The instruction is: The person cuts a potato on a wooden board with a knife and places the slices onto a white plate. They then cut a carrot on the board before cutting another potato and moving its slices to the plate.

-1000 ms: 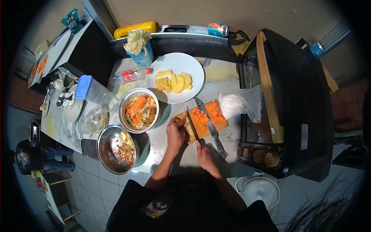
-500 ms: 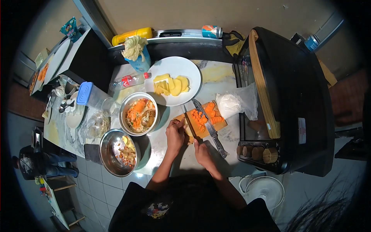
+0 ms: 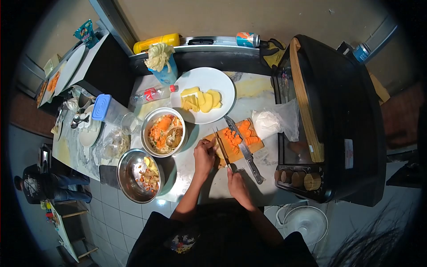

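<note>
My right hand (image 3: pixel 239 184) is closed around the handle of a narrow knife (image 3: pixel 222 148), its blade lying over an orange cutting board (image 3: pixel 236 155). At the board's left end, the curled fingers of my left hand (image 3: pixel 204 158) press on a pale yellow potato piece (image 3: pixel 218 152), partly hidden by the hand and blade. Diced carrot (image 3: pixel 232 139) and larger carrot pieces (image 3: pixel 251 139) cover the board's right part. A second, wider knife (image 3: pixel 244 151) rests across the board among them. Beyond the board, a white plate (image 3: pixel 224 107) carries potato slices (image 3: pixel 207 101).
Left of my hands stand a white pot (image 3: pixel 144 139) of shredded vegetables and a steel bowl (image 3: pixel 121 180) with peelings. A bag of white powder (image 3: pixel 267 123) lies beside a black oven (image 3: pixel 342 120) at right. A plastic bottle (image 3: pixel 151 94) lies behind the pot. Another person (image 3: pixel 53 184) stands far left.
My right hand has drawn the knife slightly back towards me and to the right. My left hand stays on the potato piece. The whole view has shifted a little.
</note>
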{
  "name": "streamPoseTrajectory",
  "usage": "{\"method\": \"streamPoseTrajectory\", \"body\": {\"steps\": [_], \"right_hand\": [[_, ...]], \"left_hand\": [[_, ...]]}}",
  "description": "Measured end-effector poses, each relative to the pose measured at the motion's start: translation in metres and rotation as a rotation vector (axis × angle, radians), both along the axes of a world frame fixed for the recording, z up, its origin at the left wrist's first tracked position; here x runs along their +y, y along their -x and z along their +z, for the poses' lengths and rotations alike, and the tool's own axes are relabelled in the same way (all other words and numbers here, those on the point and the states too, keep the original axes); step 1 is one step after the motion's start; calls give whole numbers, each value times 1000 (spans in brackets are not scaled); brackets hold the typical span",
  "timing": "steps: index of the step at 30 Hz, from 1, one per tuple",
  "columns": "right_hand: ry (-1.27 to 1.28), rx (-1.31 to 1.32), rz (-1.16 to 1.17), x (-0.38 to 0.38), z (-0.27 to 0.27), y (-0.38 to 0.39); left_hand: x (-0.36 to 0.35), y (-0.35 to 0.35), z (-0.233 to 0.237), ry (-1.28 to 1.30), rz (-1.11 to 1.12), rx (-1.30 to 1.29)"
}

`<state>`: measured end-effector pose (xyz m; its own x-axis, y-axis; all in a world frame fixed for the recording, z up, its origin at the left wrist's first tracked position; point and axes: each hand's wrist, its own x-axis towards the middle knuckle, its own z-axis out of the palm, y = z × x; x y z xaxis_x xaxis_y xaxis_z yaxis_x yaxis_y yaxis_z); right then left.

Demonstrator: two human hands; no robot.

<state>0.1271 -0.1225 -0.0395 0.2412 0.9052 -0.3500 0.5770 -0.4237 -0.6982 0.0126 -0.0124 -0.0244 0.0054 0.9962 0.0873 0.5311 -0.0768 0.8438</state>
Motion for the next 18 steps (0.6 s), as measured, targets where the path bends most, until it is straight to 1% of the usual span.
{"method": "streamPoseTrajectory", "body": {"steps": [3, 7, 9, 10, 12, 13, 15, 16, 18], "right_hand": [[48, 14, 19, 5, -6, -1], [19, 22, 8, 5, 2, -4], [-18, 77, 14, 6, 8, -6], [-20, 76, 18, 5, 3, -6], [-251, -15, 19, 0, -9, -6], [-250, -16, 21, -1, -13, -8], [-203, 153, 35, -3, -17, -13], [-203, 152, 35, -1, -4, -14], [125, 509, -18, 2, 22, -18]], "left_hand": [[1, -1, -1, -7, -6, -12], [1, 0, 1, -18, -15, -9], [2, 2, 1, -30, -25, 8], [2, 2, 2, -39, -40, 25], [2, 3, 4, -31, -48, 18], [2, 4, 5, -22, -59, 12], [1, 5, 9, -4, -63, 30], [1, 6, 10, 12, -69, 50], [1, 8, 7, 19, -77, 8]]}}
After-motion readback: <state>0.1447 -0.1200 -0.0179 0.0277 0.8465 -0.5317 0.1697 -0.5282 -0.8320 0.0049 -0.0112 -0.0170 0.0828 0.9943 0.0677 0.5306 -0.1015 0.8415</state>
